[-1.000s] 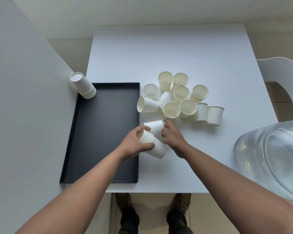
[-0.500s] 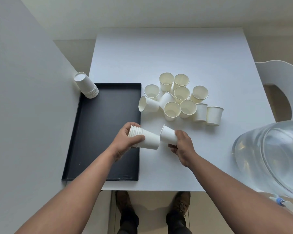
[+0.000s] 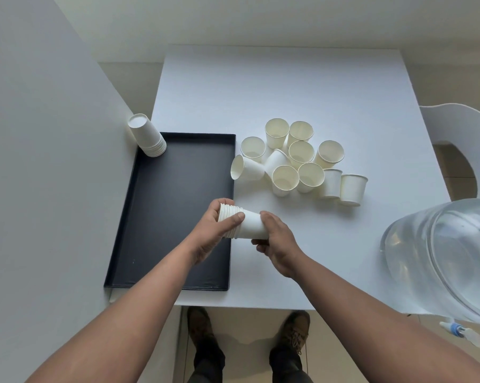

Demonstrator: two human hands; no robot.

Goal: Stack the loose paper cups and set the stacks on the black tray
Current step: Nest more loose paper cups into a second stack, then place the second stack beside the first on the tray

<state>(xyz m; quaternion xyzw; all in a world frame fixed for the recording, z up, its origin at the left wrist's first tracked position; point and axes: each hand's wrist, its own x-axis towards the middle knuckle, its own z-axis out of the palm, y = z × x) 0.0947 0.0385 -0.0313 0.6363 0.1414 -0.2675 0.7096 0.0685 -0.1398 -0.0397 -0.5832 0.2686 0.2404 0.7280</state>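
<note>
Two hands hold one nested stack of paper cups (image 3: 244,223) on its side above the right edge of the black tray (image 3: 178,189). Left hand (image 3: 214,230): fingers and thumb clamped around the rim end of the held stack, with the ridged rims showing between thumb and index finger. Right hand (image 3: 277,244): fingers curled around the base end of the same stack, the thumb on top and the remaining fingertips underneath. The stack's open end points left, past the left fingers, over the tray floor; its base points right, into the right palm. Loose cups (image 3: 299,158), eleven in count, stand or lie on the white table (image 3: 288,87) beyond the right fingertips, well apart from both hands; one lies on its side with its mouth toward the tray, just beside the tray's right wall. A second, finished stack (image 3: 147,138) rests upside down at the tray's far left corner, far beyond the left fingers. A clear water jug (image 3: 443,258) lies to the right of the right forearm.
</note>
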